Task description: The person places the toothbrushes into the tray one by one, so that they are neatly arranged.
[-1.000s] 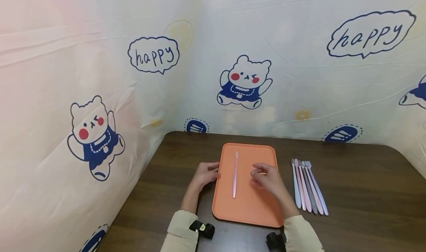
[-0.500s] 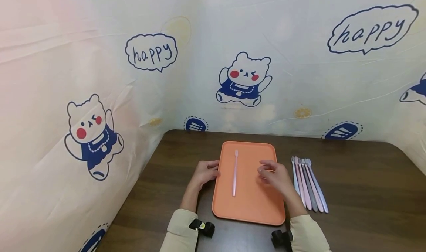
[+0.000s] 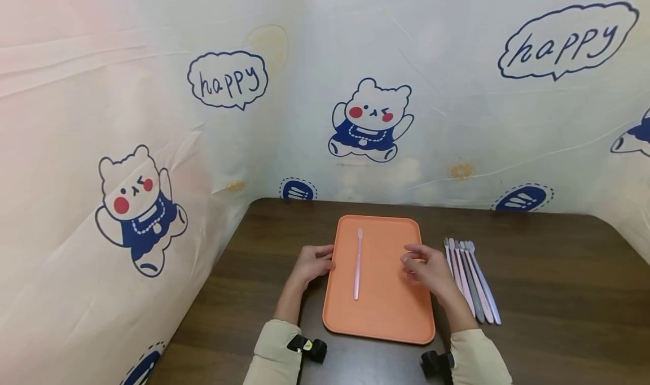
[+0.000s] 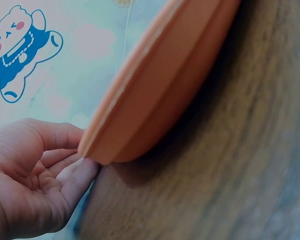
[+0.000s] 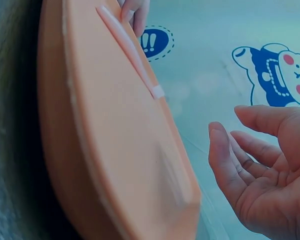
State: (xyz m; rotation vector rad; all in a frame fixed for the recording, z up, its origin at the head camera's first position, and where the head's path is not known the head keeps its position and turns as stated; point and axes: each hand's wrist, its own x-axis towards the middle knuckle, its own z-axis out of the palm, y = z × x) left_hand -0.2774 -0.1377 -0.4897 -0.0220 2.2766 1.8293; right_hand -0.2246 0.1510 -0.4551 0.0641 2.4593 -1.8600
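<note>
An orange tray [image 3: 387, 317] lies on the table, with one pink toothbrush [image 3: 358, 272] lengthwise on its left half, head away from me. At the tray's left edge my left hand [image 3: 311, 265] holds the rim; the left wrist view shows thumb and fingers of that hand [image 4: 35, 180] meeting at the rim. Over the tray's right side hovers my right hand [image 3: 429, 269], fingers loosely bent and apart. Nothing is between the fingertips of this hand [image 5: 275, 170] in the right wrist view. Several toothbrushes [image 3: 474, 283] in pink, grey and bluish tones lie right of the tray, partly behind the right hand and forearm.
The dark wooden table [image 3: 558, 278] extends to both sides of the tray. A pale printed cloth [image 3: 304, 91] with bears and lettering hangs behind and to the left. Both sleeves carry a black wrist camera [image 3: 317, 351].
My right hand has moved to the right, from above the tray's middle toward its right edge, fingers empty. My left hand stays at the rim, and the toothbrush on the tray has not moved.
</note>
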